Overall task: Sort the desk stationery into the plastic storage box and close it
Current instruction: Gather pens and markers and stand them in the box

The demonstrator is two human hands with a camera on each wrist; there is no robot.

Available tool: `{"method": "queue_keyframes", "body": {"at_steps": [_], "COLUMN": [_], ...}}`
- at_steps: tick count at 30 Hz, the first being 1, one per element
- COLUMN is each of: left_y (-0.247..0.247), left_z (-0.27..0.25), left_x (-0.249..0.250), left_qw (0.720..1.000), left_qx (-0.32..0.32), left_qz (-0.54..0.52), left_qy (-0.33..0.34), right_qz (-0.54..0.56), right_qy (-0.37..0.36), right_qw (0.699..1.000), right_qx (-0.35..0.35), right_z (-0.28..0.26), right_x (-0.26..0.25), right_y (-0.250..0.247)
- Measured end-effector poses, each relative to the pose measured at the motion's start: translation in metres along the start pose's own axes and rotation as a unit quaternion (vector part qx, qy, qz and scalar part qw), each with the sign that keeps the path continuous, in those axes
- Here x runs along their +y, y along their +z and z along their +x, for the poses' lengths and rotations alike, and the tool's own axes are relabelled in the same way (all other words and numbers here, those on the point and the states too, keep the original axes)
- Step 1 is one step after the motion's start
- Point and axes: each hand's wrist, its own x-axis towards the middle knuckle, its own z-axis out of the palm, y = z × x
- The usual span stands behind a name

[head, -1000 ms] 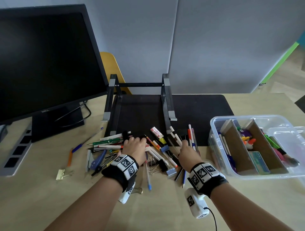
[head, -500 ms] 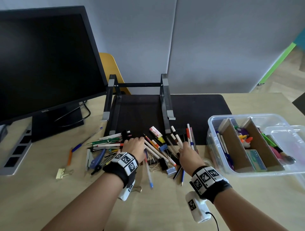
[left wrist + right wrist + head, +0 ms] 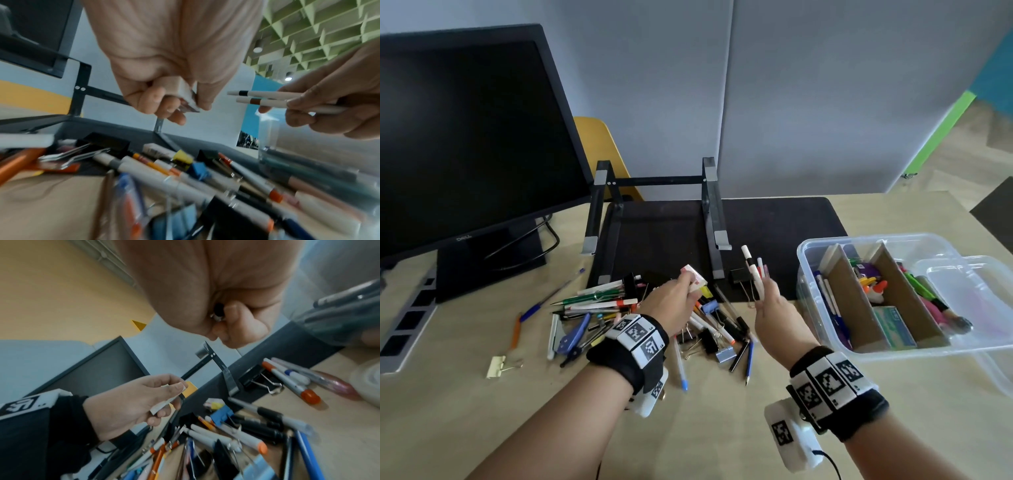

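Note:
A heap of pens, pencils and binder clips [image 3: 661, 318] lies on the desk in front of me. My left hand [image 3: 674, 301] is raised above the heap and pinches a white eraser [image 3: 693, 278] with a red-printed sleeve; the same eraser [image 3: 185, 95] shows between thumb and fingers in the left wrist view. My right hand [image 3: 774, 308] holds two white pens [image 3: 753, 274] upright, seen side by side as pens [image 3: 273, 99] from the left wrist. The clear plastic storage box [image 3: 825, 243] stands open to the right, with cardboard dividers [image 3: 849, 301] and stationery inside.
A black monitor [image 3: 465, 137] stands at the left, a black laptop stand [image 3: 654, 205] on a dark mat behind the heap. The box's clear lid [image 3: 976, 287] lies against the box at far right. A blue pen [image 3: 551, 294], an orange pen and a yellow clip [image 3: 498, 363] lie left.
Both hands have lifted off the heap. The left one came up with the eraser, the right one with two white pens and moved slightly toward the box.

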Motion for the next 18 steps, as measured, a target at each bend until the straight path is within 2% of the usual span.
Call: {"method": "queue_keyframes", "body": {"at_steps": [7,12,15,18], "left_y": [-0.017,-0.017,-0.016,-0.014], "left_z": [-0.005,-0.005,-0.004,-0.003], "left_x": [0.049,0.073,0.089,0.102], "left_qw": [0.996,0.992,0.99,0.989], "left_qx": [0.006,0.027,0.039,0.03], "left_qz": [-0.085,-0.109,-0.12,-0.14], "left_qy": [0.033,0.057,0.062,0.039], "right_qz": [0.019,0.034,0.02,-0.012], "right_qy": [-0.055,-0.036,0.002,0.042], "right_qw": [0.995,0.987,0.99,0.996], "right_qx": [0.087,0.154,0.143,0.081], "right_z": [-0.012,-0.018,-0.02,-0.023], "right_x": [0.009,0.03,0.044,0.056], "right_y": [-0.041,-0.067,-0.073,-0.073]}}
